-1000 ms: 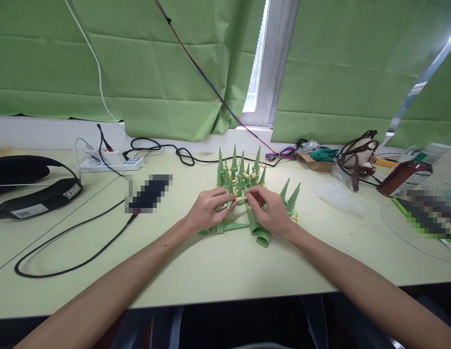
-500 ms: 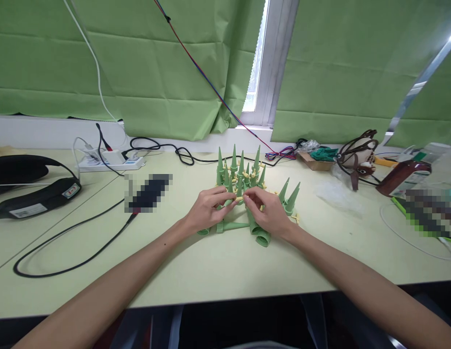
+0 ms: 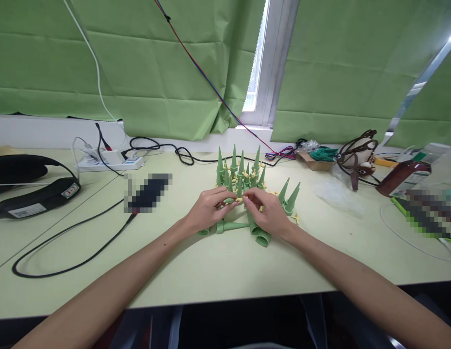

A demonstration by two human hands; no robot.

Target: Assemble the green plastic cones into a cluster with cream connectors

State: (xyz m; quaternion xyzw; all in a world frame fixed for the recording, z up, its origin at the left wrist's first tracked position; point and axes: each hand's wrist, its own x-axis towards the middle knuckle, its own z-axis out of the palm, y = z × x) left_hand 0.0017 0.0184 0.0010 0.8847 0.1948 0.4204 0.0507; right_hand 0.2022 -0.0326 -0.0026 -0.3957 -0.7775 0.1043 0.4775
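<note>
On the broad, pale cream table point(image 3: 218, 281), we have a cluster of green, cone-shaped plastic spikes point(image 3: 241, 170) standing just beyond our hands. Our left hand point(image 3: 213, 208) and right hand point(image 3: 267, 211) meet before it, thumbs and fingertips closed in a narrow pinch on a small, yellow plastic peg point(image 3: 239, 199) (whether the left also grips a spike, we can't tell). We'd do best to steady the left, pinch lightly and align the peg squarely before pressing.
</note>
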